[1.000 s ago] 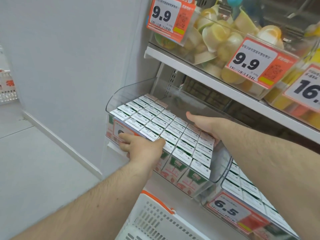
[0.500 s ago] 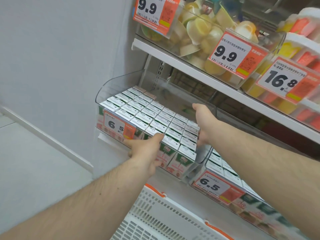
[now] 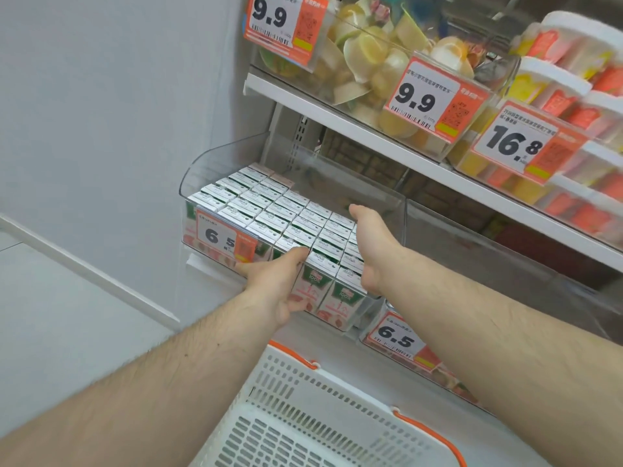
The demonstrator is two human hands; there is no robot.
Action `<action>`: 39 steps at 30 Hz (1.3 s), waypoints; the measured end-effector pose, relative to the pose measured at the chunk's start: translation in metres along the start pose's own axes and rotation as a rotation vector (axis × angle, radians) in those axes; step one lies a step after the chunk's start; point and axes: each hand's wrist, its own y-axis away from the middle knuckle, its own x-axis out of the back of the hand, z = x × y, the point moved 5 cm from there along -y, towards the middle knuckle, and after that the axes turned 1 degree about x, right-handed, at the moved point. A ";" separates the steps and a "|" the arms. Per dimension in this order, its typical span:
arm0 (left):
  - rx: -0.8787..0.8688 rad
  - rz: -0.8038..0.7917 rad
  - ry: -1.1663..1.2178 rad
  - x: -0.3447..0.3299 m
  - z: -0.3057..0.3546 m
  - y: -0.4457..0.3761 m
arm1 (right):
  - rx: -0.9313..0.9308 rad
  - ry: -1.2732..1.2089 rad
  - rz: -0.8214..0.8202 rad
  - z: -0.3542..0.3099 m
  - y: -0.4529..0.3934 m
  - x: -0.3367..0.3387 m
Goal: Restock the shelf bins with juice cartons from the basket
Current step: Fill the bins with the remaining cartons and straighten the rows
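A clear plastic bin (image 3: 232, 156) sits on the low shelf, and it is packed full of little juice cartons (image 3: 269, 210) standing in neat rows. The left hand (image 3: 273, 284) holds the front of the bin, with its thumb on top of the front cartons and its fingers curled under the front wall. The right hand (image 3: 371, 244) rests flat along the right side of the cartons, fingers straight and close together. A price tag (image 3: 224, 239) on the bin front says 6.5. A white basket (image 3: 303, 409) with orange handles sits below, near the arms. Tubs of fruit cups (image 3: 367, 59) fill the shelf above.
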 end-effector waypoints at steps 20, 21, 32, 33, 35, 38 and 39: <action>-0.019 0.048 0.126 0.040 0.037 -0.006 | 1.172 1.668 0.277 0.005 0.005 -0.080; -0.028 0.045 0.138 0.039 0.037 -0.006 | 1.180 1.686 0.221 0.004 0.003 -0.081; -0.023 0.008 0.239 0.033 0.045 0.001 | 1.187 1.702 0.047 -0.011 -0.015 -0.084; -0.030 0.005 0.225 0.032 0.045 0.000 | 1.185 1.696 0.042 -0.011 -0.017 -0.084; -0.049 -0.032 0.199 0.031 0.045 0.000 | 1.205 1.686 0.044 -0.016 -0.021 -0.082; -0.074 -0.125 0.197 0.020 0.048 0.004 | 1.244 1.642 0.111 -0.032 -0.023 -0.075; -0.091 -0.144 0.197 0.017 0.050 0.006 | 1.244 1.629 0.137 -0.038 -0.025 -0.072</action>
